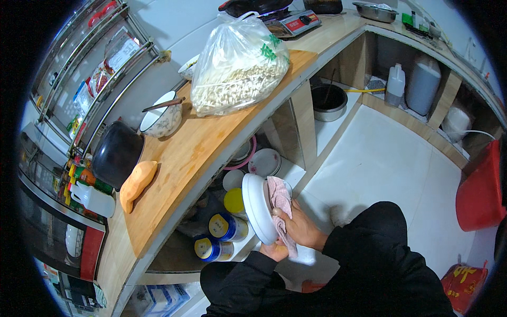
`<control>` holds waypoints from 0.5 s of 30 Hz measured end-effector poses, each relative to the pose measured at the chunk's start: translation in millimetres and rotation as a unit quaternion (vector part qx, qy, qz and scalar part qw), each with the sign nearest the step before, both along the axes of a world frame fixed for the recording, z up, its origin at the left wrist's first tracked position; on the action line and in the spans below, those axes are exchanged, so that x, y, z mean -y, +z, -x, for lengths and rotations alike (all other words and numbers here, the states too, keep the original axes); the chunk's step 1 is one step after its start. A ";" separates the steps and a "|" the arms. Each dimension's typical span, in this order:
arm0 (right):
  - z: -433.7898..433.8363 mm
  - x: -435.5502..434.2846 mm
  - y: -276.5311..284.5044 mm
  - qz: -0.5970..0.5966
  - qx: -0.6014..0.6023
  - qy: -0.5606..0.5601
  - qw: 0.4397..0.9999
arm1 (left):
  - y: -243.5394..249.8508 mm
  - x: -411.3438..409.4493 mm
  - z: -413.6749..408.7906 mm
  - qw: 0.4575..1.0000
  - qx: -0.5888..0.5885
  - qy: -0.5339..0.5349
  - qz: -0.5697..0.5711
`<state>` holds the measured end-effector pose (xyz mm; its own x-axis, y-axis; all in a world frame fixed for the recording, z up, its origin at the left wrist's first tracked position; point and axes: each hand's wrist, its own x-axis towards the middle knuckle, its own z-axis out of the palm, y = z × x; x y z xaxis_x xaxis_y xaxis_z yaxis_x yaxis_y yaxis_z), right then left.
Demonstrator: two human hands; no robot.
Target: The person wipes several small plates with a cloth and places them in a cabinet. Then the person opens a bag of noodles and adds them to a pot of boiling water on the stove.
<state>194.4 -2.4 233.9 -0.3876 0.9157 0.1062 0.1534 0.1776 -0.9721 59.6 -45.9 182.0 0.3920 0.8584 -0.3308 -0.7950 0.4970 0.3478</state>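
Observation:
A white dish (256, 210) is tilted on edge in front of my knees, and I cannot tell whether it is a bowl or a deep plate. My left hand (274, 251) grips its lower rim. My right hand (303, 226) holds a pink cloth (280, 198) against the dish's right side, thumb on top. The cloth hangs down past my left fingers. Just beyond the dish, in the open cabinet under the counter, are a yellow-lidded jar (234, 201), blue-lidded cans (227, 227) and stacked plates (265, 162).
Above on the wooden board (178, 174) lie a peeled sweet potato (138, 183), a patterned bowl (163, 119) with chopsticks across it and a bag of enoki mushrooms (241, 75). The counter edge (190, 192) overhangs the cabinet. A red bin (480, 190) stands at right.

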 end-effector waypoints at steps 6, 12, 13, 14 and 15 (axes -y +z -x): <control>-4.3 -18.6 2.3 -0.007 -0.107 -0.101 0.989 | -61.2 -5.5 33.8 0.995 0.059 -0.056 -0.050; -50.2 -51.1 31.2 0.028 -0.201 -0.142 0.969 | 22.1 -13.0 9.7 0.935 -0.346 0.076 -0.012; -50.4 -51.8 33.7 -0.027 -0.191 -0.143 0.971 | 26.6 -11.1 13.0 0.907 -0.416 0.073 0.009; -49.0 -51.7 36.4 -0.109 -0.105 -0.127 0.980 | 14.5 -10.4 17.9 0.891 -0.447 0.081 -0.021; -49.5 -50.0 38.6 -0.192 -0.017 -0.110 0.975 | 13.6 -8.6 13.5 0.889 -0.450 0.080 -0.024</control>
<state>243.9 47.6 272.4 -0.1758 0.8664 0.4673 0.1979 0.4961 -0.8454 46.1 -37.3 195.6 -0.1407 0.9011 -0.4102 -0.2435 0.3701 0.8965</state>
